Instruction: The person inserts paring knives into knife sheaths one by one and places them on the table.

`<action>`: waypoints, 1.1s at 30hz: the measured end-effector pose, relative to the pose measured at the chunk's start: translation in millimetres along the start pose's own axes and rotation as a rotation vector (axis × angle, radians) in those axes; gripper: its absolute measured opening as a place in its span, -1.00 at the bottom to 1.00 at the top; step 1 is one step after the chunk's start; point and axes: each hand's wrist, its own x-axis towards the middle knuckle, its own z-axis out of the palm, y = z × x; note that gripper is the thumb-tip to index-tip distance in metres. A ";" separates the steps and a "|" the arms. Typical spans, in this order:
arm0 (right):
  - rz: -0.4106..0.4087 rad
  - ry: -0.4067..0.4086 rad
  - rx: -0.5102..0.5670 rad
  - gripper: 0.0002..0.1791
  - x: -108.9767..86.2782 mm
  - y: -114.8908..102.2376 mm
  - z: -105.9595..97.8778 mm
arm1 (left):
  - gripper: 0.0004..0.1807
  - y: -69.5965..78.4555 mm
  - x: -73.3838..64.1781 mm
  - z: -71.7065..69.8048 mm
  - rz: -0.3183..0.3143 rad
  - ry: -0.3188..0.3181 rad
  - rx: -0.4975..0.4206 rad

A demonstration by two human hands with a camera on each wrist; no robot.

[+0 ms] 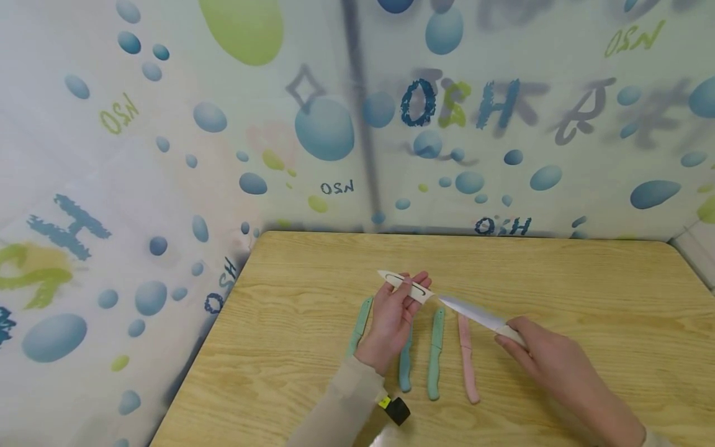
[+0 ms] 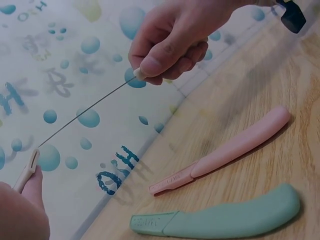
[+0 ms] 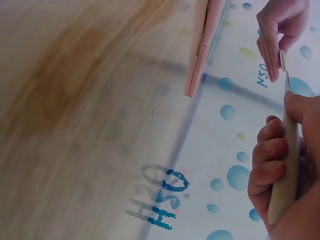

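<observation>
My left hand (image 1: 393, 316) pinches a cream-white knife sheath (image 1: 420, 293) between thumb and fingers, its pointed end toward the upper left. The right hand (image 1: 550, 354) grips a kitchen knife by its cream handle (image 3: 285, 185). Its bare steel blade (image 1: 475, 313) points left, with the tip close by the sheath's mouth. In the left wrist view the blade appears edge-on as a thin line, running from the right hand (image 2: 172, 45) toward the sheath (image 2: 27, 170). Both hands are raised over the wooden table (image 1: 586, 273).
Sheathed knives lie on the table: a green one (image 1: 360, 323) partly behind the left hand, a blue one (image 1: 405, 369), another green one (image 1: 434, 360) and a pink one (image 1: 468, 366). A black wrist device (image 1: 398, 411) is at the left sleeve. Patterned cloth walls (image 1: 391, 167) border the table.
</observation>
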 end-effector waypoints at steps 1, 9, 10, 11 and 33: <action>0.001 -0.006 0.000 -0.77 0.2 -0.6 -0.2 | -0.81 -0.3 -0.1 -0.1 0.003 -0.003 0.002; 0.004 -0.028 0.006 -0.76 1.5 -4.6 -0.7 | -0.79 -2.7 -0.3 0.0 0.024 -0.009 0.013; 0.000 -0.022 0.006 -0.76 1.6 -4.8 -0.5 | -0.78 -3.0 -0.5 0.0 0.026 -0.011 0.015; -0.005 -0.017 0.007 -0.76 2.0 -4.8 -0.3 | -0.79 -3.2 -0.7 0.1 0.025 -0.009 0.013; 0.013 -0.043 0.009 -0.76 3.4 -6.4 -0.6 | -0.62 -4.3 -2.4 3.4 0.020 0.025 -0.008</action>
